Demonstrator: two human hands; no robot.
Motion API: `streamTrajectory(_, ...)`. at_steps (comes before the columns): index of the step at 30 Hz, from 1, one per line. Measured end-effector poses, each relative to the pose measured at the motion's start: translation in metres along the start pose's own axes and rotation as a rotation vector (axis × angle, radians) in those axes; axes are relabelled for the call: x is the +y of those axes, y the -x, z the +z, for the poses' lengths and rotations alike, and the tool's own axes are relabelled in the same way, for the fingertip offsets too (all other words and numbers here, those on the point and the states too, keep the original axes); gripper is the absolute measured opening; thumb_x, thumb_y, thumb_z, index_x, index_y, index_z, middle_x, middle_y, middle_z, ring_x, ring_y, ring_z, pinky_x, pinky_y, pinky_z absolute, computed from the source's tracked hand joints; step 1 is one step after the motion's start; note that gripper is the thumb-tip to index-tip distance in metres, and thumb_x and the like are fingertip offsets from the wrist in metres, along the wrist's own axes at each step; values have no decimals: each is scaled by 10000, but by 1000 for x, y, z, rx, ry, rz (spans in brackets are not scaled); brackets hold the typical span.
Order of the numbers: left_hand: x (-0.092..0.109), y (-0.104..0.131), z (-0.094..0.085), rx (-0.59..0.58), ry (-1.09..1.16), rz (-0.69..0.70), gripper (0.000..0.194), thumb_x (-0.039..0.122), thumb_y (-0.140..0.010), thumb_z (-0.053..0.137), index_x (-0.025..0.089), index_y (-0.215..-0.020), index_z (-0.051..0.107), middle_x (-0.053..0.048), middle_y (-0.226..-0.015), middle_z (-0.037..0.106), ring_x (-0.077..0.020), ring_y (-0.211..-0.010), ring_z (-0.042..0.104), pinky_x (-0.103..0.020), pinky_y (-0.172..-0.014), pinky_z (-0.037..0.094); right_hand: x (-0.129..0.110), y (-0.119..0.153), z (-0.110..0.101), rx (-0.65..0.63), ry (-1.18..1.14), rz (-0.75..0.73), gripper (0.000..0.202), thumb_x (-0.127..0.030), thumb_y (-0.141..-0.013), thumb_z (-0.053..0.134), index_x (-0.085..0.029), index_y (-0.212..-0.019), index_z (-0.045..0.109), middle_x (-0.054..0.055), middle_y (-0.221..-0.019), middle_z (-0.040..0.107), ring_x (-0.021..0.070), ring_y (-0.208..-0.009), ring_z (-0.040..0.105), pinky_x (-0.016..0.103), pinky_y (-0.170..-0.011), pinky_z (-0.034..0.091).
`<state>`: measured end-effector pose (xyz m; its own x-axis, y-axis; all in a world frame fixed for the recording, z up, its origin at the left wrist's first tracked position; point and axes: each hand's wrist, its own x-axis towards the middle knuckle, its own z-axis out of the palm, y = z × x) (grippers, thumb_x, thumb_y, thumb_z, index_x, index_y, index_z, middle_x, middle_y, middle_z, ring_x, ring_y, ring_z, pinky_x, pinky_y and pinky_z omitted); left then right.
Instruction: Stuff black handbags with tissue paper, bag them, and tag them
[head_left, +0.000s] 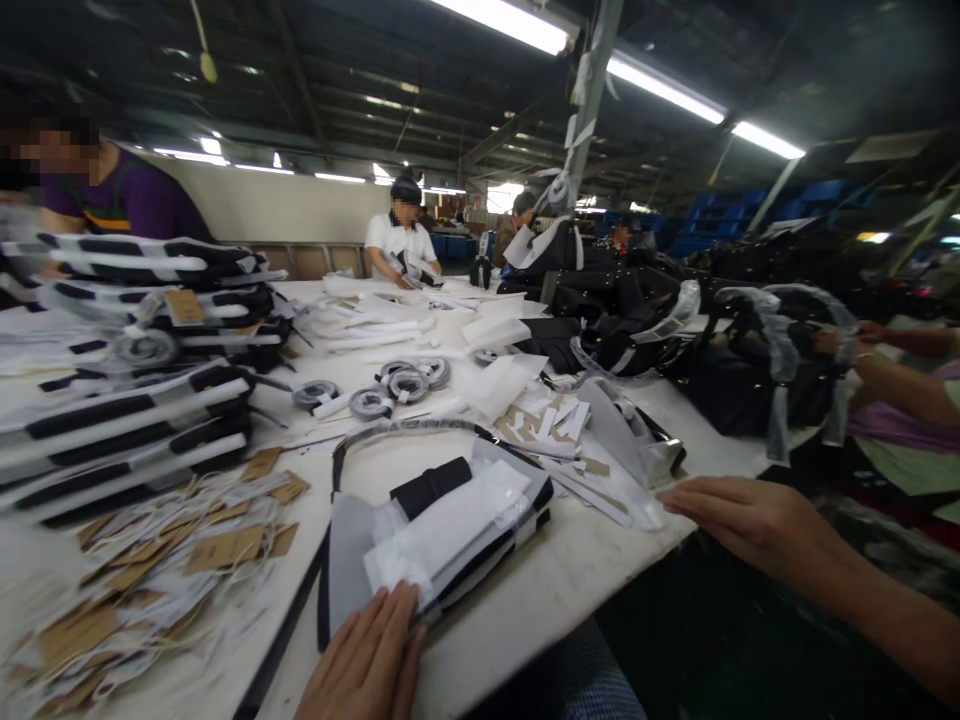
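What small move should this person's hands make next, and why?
Probably bring the right hand over to steady the black handbag: the left hand alone touches the white packet lying on it, while the right is off to the side, near the translucent sheeting.

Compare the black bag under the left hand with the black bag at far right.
The near bag lies flat, its strap on the table; the far-right bag has film-wrapped handles arching up. The near bag carries white packaging under the left hand; the far-right bag's body looks mostly uncovered. Both are black.
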<state>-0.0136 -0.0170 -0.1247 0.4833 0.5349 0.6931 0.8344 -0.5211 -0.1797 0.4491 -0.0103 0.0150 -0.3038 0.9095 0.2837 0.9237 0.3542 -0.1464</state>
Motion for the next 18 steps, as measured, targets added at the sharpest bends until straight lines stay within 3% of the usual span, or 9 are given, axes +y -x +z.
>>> streamTrajectory(4, 20, -15, -20, -3, 20, -263, 356, 341, -1021, 487, 112, -1272, 593, -73, -1117, 749, -201, -971, 725, -316, -921, 552, -73, -50, -3, -191, -227, -316, 231, -290, -915, 636, -347, -1094, 771, 53, -953, 783, 210, -814, 736, 286, -709, 563)
streamTrajectory(9, 23, -22, -23, -24, 165, -444, 260, 225, -1037, 387, 181, -1190, 592, -32, -1076, 752, -179, -954, 721, -318, -880, 565, -159, -116, 9, -580, -596, -564, 185, -352, -924, 662, -200, -908, 768, 57, -757, 716, 155, -692, 675, 241, -654, 499)
streamTrajectory(13, 21, -23, -21, -14, 278, -530, 231, 158, -1001, 424, 199, -1177, 568, -26, -1007, 750, -176, -914, 719, -299, -820, 571, -196, -168, 43, -725, -652, -722, 284, -416, -887, 688, -151, -805, 749, 33, -679, 673, 115, -610, 614, 208, -602, 448)
streamTrajectory(18, 22, -25, -21, -27, 376, -583, 248, 111, -969, 419, 221, -1147, 553, -20, -988, 735, -174, -872, 711, -300, -780, 568, -220, -218, 85, -770, -344, -860, 223, -399, -828, 732, -186, -772, 762, 10, -664, 689, 111, -590, 602, 208, -550, 367)
